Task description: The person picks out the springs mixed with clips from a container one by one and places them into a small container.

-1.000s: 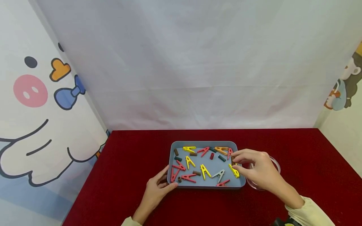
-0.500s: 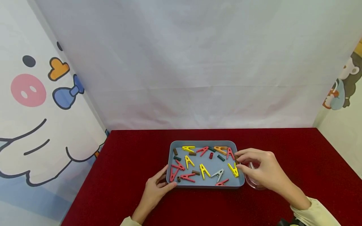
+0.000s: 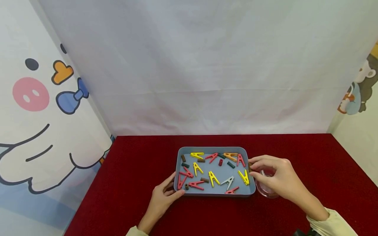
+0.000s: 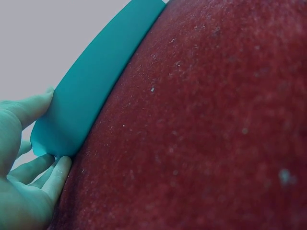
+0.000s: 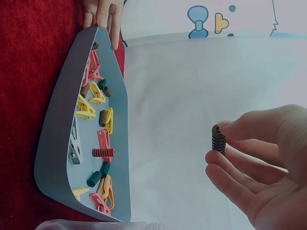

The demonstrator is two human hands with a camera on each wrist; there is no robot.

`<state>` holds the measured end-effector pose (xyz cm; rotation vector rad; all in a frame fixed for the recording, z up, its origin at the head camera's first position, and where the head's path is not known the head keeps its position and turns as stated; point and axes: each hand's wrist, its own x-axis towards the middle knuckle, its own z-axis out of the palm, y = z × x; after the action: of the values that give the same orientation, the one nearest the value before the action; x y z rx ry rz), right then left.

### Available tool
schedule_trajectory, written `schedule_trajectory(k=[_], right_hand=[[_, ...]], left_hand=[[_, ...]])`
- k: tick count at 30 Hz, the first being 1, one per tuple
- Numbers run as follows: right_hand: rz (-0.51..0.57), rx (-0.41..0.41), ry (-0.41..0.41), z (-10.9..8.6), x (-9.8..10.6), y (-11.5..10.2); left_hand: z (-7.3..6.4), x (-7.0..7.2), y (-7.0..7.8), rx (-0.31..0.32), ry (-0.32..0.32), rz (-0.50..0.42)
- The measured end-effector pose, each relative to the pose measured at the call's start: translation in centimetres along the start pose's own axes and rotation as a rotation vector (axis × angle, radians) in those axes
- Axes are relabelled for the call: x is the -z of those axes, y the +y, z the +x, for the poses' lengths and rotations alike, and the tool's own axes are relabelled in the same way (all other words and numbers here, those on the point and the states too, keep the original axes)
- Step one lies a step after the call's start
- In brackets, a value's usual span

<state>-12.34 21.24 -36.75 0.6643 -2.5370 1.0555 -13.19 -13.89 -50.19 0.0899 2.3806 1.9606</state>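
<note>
**Brown spring [image 5: 218, 140] pinched by the tray's [image 3: 214, 195] right rim**

We see the left hand [image 3: 163, 198] gripping the tray's near left corner, thumb by the rim, fingers around the base; we judge this steadies it on the desk [image 3: 141, 170]. The right hand [image 3: 279, 178] pinches the spring between thumb and fingertips, above the rim, near the yellow clip [image 3: 244, 177] and a clear round container [image 3: 261, 192]. We think pressing both ends keeps the small coil from slipping. Its long axis runs from thumb to fingertips, one end towards the person, the other away; we read it as roughly level but cannot tell any slight tilt.
</note>
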Motion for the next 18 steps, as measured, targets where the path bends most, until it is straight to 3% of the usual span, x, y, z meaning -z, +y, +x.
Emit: schedule_trajectory(k=[12, 18], right_hand=[[0.002, -0.004, 0.02, -0.4, 0.5, 0.5], [0.004, 0.022, 0.023, -0.5, 0.9, 1.0]], left_hand=[[0.1, -0.1, -0.2, -0.03, -0.003, -0.002], [-0.4, 0.1, 1.3, -0.008, -0.026, -0.022]])
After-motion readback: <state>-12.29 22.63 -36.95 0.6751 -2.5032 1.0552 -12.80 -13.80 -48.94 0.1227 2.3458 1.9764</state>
